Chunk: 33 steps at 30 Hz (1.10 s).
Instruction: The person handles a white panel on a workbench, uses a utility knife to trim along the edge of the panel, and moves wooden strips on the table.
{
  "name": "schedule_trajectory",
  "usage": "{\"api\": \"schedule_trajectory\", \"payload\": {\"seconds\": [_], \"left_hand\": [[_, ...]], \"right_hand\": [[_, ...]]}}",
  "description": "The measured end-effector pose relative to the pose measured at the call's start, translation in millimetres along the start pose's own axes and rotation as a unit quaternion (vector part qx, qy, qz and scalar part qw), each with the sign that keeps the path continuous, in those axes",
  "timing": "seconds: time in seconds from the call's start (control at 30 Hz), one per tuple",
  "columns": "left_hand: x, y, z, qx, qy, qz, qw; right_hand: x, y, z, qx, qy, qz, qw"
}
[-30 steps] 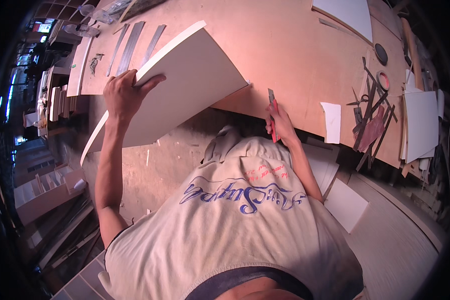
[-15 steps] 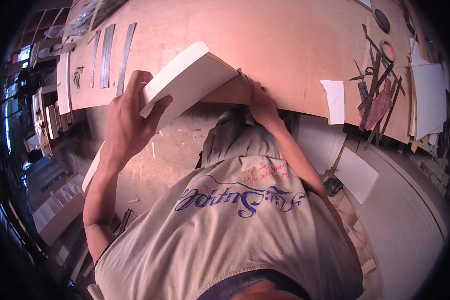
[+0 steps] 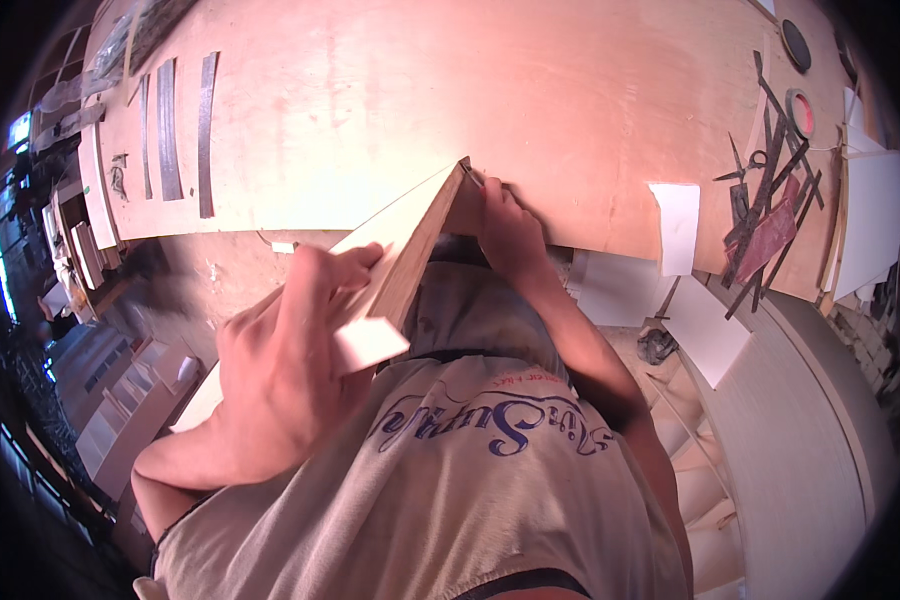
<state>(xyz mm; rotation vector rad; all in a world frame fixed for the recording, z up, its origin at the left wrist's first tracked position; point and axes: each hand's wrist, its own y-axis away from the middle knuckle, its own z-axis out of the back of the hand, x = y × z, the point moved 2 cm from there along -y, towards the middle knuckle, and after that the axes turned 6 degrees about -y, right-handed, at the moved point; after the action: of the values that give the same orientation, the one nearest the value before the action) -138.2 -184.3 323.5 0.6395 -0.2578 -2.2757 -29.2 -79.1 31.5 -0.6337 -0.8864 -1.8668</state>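
A long board with a pale face, a bare wood-brown edge and a white end slants from my lower left to the table's near edge. My left hand is closed around it near its white end, which tilts up toward me. The board's far corner rests at the table edge. There my right hand is closed, fingers curled beside the corner. A small dark piece shows between that hand and the corner, too little to name.
The wooden table spans the far side. Dark strips lie on its left. On the right are scissors, a tape roll, more strips and a white offcut. Pale panels stand below, right.
My left hand has drawn the board's near end down toward my body and turned it, so its brown edge shows now. My right hand stays by the far corner, slightly lower in view.
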Motion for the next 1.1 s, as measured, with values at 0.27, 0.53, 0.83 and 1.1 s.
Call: {"api": "schedule_trajectory", "payload": {"seconds": [0.27,0.53,0.83,1.1], "left_hand": [[5.9,-2.0,-3.8,-0.007,0.007,-0.03,0.999],[3.7,-7.9,0.7,-0.002,-0.012,-0.005,1.0],[3.0,-6.7,-2.7,-0.004,-0.004,0.012,1.0],[4.6,-11.4,-2.2,-0.004,-0.002,0.0,1.0]], "right_hand": [[9.5,-7.5,-3.4,0.044,-0.022,-0.027,0.998],[13.0,-12.9,1.4,0.138,0.001,-0.11,0.984],[11.9,-6.8,8.4,0.177,0.009,-0.144,0.974],[-6.1,18.5,45.9,0.047,-0.149,-0.075,0.985]]}}
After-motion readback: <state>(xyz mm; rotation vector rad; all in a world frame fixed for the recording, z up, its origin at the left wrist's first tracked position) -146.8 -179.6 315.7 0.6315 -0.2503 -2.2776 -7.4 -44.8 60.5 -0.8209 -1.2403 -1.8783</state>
